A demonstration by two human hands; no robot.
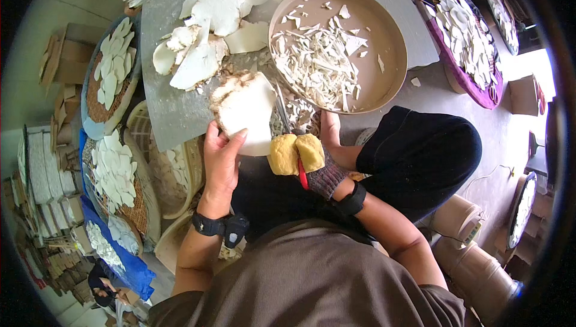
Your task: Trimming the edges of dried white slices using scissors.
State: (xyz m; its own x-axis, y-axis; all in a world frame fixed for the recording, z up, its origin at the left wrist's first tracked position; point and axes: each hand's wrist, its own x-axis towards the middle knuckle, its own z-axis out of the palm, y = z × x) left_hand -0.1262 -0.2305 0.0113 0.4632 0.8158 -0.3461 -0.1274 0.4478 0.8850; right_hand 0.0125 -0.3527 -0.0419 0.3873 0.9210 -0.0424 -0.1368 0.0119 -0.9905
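My left hand (pixel 225 151) pinches the lower left edge of a flat white slice (pixel 249 106) with a rough brown rim, thumb on top. In my right hand (pixel 319 165), which wears a knitted glove, is a pair of scissors (pixel 304 175) with red handles and yellow padding. Its dark blades point up along the slice's right edge; how far apart they are is hard to tell. Beyond the hands a round brown tray (pixel 387 70) holds many white trimmings (pixel 319 61). More white slices (pixel 216 12) with brown edges lie on the grey table, left of the tray.
The grey metal table (pixel 166 106) ends just before my lap. Round woven trays with white slices stand left (pixel 94 97) and right (pixel 490 93). A yellowish plastic basket (pixel 195 169) is beside my left forearm. Plastic-wrapped drums (pixel 472 268) stand at lower right. Another person (pixel 103 286) is at lower left.
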